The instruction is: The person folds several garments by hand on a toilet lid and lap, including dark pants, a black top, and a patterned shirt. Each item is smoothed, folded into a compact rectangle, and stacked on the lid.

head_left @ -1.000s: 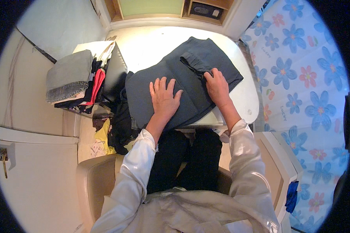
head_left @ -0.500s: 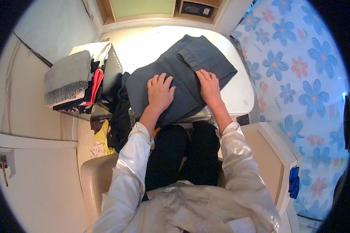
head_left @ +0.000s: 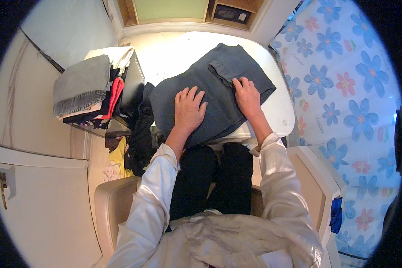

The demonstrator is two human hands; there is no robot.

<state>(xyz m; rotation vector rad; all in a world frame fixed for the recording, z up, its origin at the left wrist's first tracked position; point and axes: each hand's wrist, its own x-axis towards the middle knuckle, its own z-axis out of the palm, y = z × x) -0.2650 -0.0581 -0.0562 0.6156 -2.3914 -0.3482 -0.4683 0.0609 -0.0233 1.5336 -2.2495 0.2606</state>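
A dark grey garment (head_left: 196,85), partly folded and with a gathered cuff lying on top, is spread over the white table. My left hand (head_left: 190,108) rests flat on its near left part, fingers spread. On the right, my right hand (head_left: 247,97) lies on the fabric beside the cuff (head_left: 219,71), its fingers slightly bent and apart. The undersides of both hands are hidden against the cloth.
Left of the white table (head_left: 279,105) stands a box (head_left: 131,71) with a stack of folded clothes (head_left: 82,85) beside it, a grey piece on top. Dark cloth (head_left: 140,134) hangs at the table's left edge. A flowered curtain (head_left: 344,111) closes the right side.
The view has shifted slightly. My right hand has moved a little off the cuff's edge toward the right; my left hand stays flat on the garment.
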